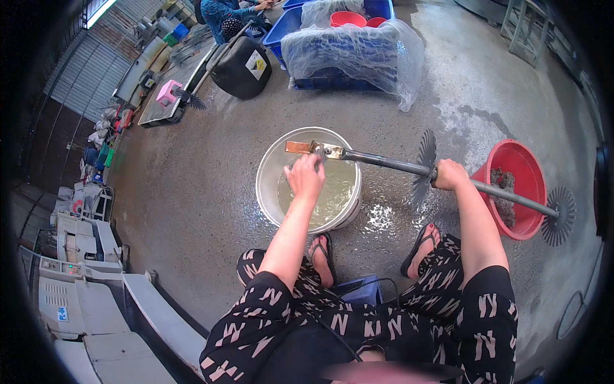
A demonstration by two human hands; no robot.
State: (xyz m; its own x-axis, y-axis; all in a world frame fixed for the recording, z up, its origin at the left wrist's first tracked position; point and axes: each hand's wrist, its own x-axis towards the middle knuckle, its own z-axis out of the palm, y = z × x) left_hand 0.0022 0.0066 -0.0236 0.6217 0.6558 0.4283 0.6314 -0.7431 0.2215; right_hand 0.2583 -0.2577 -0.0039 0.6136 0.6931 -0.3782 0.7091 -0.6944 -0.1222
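My right hand point(451, 175) is wrapped round a long grey metal rod point(387, 163), just beside a dark toothed disc point(425, 168) fixed on it. A second toothed disc point(559, 216) sits at the rod's right end. The left end has a brass-coloured fitting with a copper plate point(298, 147), above a white bucket point(265, 192) of cloudy water. My left hand point(306, 176) is at this fitting, its fingers closed together over the bucket. Something small and grey shows at the fingertips; I cannot make out what it is.
A red bucket point(521, 150) holding grey-brown material stands at right, under the rod. Farther off are a blue crate point(339, 82) draped with clear plastic, a black canister point(240, 67) and a seated person point(224, 16). Grey machines point(83, 301) line the left. The concrete floor is wet.
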